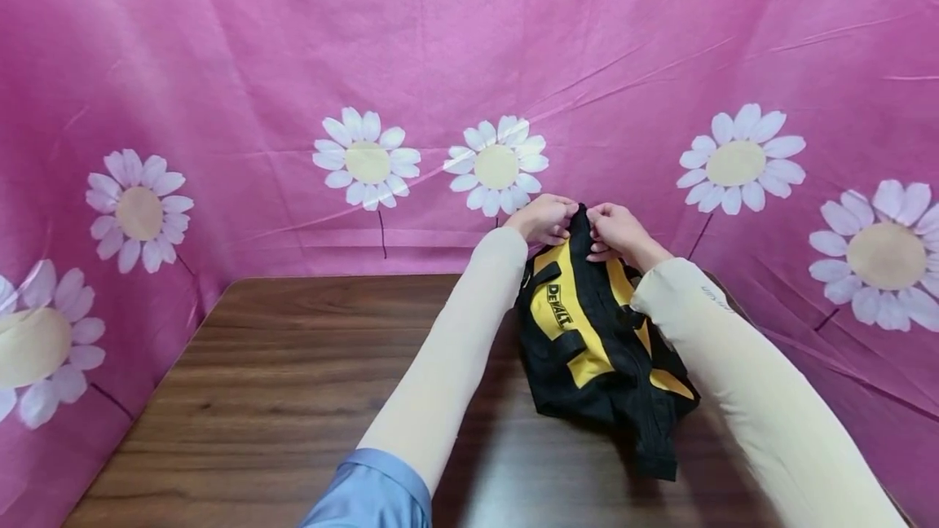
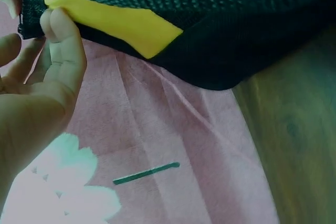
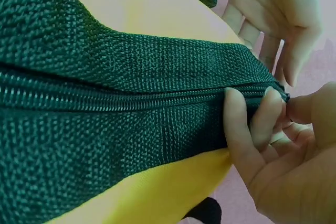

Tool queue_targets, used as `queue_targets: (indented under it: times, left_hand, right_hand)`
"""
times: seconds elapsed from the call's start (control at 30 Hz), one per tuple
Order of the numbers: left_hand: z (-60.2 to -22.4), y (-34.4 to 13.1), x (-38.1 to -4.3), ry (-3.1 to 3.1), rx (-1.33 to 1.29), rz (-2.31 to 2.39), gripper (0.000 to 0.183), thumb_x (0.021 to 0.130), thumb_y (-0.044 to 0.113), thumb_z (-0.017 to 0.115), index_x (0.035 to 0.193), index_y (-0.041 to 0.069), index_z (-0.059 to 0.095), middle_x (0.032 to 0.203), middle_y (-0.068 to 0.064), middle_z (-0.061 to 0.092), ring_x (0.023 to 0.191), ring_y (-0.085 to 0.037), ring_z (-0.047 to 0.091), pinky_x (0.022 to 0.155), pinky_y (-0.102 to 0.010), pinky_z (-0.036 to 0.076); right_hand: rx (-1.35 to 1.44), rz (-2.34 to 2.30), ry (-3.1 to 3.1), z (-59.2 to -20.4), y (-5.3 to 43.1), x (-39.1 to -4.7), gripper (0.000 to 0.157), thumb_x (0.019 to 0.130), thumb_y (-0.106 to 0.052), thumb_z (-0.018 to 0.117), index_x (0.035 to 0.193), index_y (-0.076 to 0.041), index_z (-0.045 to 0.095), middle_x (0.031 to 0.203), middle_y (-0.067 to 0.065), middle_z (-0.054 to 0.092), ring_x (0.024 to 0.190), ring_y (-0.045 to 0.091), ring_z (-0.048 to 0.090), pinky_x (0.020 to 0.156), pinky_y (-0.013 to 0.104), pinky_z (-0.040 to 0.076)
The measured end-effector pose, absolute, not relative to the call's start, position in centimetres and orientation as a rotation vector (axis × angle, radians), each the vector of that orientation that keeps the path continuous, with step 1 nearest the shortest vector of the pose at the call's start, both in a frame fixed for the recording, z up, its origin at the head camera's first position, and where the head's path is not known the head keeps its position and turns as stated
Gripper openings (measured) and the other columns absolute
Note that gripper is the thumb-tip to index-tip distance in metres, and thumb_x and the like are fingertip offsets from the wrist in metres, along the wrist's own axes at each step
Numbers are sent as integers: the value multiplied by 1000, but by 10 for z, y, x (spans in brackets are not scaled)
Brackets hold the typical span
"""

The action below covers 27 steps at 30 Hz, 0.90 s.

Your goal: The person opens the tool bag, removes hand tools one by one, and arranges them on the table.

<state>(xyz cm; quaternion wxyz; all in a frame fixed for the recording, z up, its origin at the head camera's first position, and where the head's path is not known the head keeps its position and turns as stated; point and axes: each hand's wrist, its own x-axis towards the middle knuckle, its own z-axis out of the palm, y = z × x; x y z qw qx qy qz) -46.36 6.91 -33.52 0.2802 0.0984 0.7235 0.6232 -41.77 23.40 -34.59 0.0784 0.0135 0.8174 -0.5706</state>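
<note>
A black and yellow DeWalt tool bag (image 1: 597,300) stands on the table's right part, its long top running away from me. At its raised far end, my left hand (image 1: 546,218) pinches the black edge from the left side. Opposite it, my right hand (image 1: 619,233) grips the same end with thumb and fingers. The right wrist view shows the zipper (image 3: 131,100) closed along the visible stretch, with the right fingertips over its far end. Whether a zipper pull lies under them is hidden. Bent fingers of the left hand touch the yellow panel (image 2: 115,24) in the left wrist view.
A brown wood-grain table (image 1: 293,373) lies under the bag. Behind and around it hangs a pink cloth (image 1: 242,63) printed with large white daisies. Black strap loops (image 1: 568,345) stick out from the bag's side, and a black tab (image 1: 656,463) hangs at its near end.
</note>
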Motion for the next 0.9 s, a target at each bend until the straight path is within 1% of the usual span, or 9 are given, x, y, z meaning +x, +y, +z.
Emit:
queue_targets:
  times: [0.07,0.17,0.23,0.33,0.4,0.53,0.6,0.8,0.9]
  left_hand:
    - [-338,69,-465,1922,283,1674,35,109,20,48,141,9,54,88,-5,55,73,-18,52,76,-32,49]
    - [-341,70,-466,1905,303,1693,35,108,21,51,139,5,55,84,-3,55,71,-16,51,73,-30,46]
    - [-343,71,-466,1898,299,1726,35,107,23,53,137,5,57,85,-1,58,71,-15,53,74,-30,47]
    - [-346,73,-466,1893,260,1782,35,105,26,58,135,8,62,89,-1,62,73,-14,58,79,-32,52]
    - [-347,73,-466,1889,230,1807,35,104,28,60,134,10,63,91,-1,62,74,-14,60,84,-34,55]
    - [-346,73,-464,1887,189,1832,34,103,27,63,131,9,66,90,-2,62,75,-16,61,96,-40,54]
    - [-344,74,-463,1896,177,1837,30,103,24,64,128,8,67,88,-3,61,76,-17,62,99,-42,53]
    - [-341,81,-457,1962,115,1877,14,101,17,64,105,6,71,80,-3,59,71,-20,61,95,-44,56]
    - [-341,84,-454,2041,84,1888,15,101,16,63,103,4,72,82,-3,59,69,-20,59,91,-43,58]
  right_hand:
    - [52,-1734,2412,-347,231,-416,34,112,-25,35,132,2,39,83,5,45,53,9,54,68,37,63]
    - [84,-1776,2356,-347,229,-414,36,111,-23,33,136,2,37,83,4,47,54,11,59,70,39,63]
    - [109,-1807,2329,-347,229,-414,35,111,-23,34,136,0,38,82,3,48,56,13,64,69,39,63]
    - [122,-1853,2289,-346,230,-413,28,111,-24,36,127,-3,42,82,3,48,60,17,69,69,40,63]
    - [123,-1864,2269,-347,230,-412,25,111,-26,37,123,-4,43,84,4,47,63,19,71,70,40,63]
    - [123,-1865,2237,-346,231,-411,27,110,-28,39,124,-5,45,88,4,46,66,20,72,72,40,63]
    - [129,-1878,2195,-347,233,-411,27,110,-28,41,123,-5,45,86,2,48,65,19,72,73,40,63]
    - [162,-1930,2058,-347,238,-412,20,108,-27,44,107,-7,46,71,-7,52,61,12,68,78,43,62]
    - [153,-1900,2092,-346,236,-412,20,107,-26,44,104,-6,46,67,-7,52,58,11,67,75,40,62]
